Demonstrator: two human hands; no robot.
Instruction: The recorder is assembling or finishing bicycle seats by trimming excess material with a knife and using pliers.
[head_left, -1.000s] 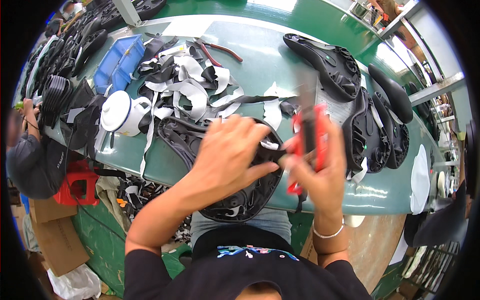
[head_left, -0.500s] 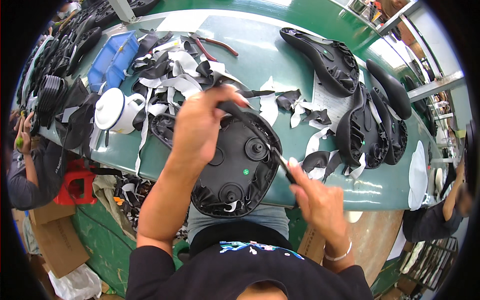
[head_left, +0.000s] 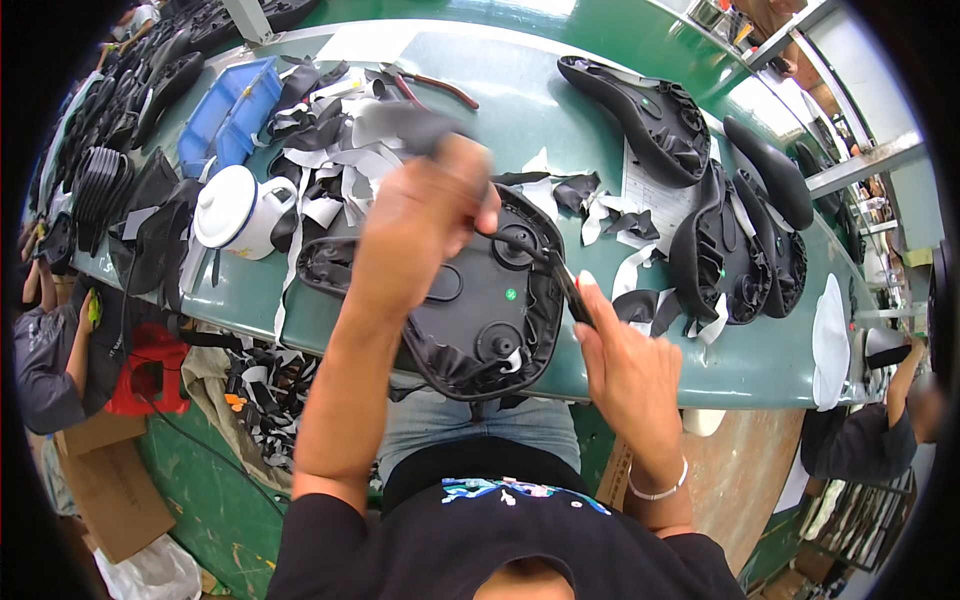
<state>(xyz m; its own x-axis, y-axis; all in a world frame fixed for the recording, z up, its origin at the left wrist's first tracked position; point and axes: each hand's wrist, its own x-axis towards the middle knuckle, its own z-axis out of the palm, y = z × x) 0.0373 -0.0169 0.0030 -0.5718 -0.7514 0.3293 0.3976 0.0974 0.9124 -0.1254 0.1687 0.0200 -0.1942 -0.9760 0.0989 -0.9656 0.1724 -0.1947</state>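
Note:
A black padded seat (head_left: 455, 325) lies underside up at the near table edge, its cover folded and wrinkled around the rim. My left hand (head_left: 430, 215) is over its far part, closed on a black strip of cover material (head_left: 408, 128), smeared by motion; part of the strip runs toward the seat's right rim. My right hand (head_left: 635, 370) grips a slim dark-handled cutting tool (head_left: 574, 298), its tip at the right rim where the strip meets the cover. The tool's exact kind is hard to make out.
Black and white scraps (head_left: 335, 160) cover the table's left middle, beside red-handled pliers (head_left: 435, 90), a blue bin (head_left: 228, 118) and a white lidded mug (head_left: 238, 215). More black seats (head_left: 725, 240) lie at right. Other people (head_left: 60, 350) work on both sides.
The seat has turned somewhat and shifted away from me. My left hand has pulled the strip farther, and my right hand has moved slightly left with the tool along the rim.

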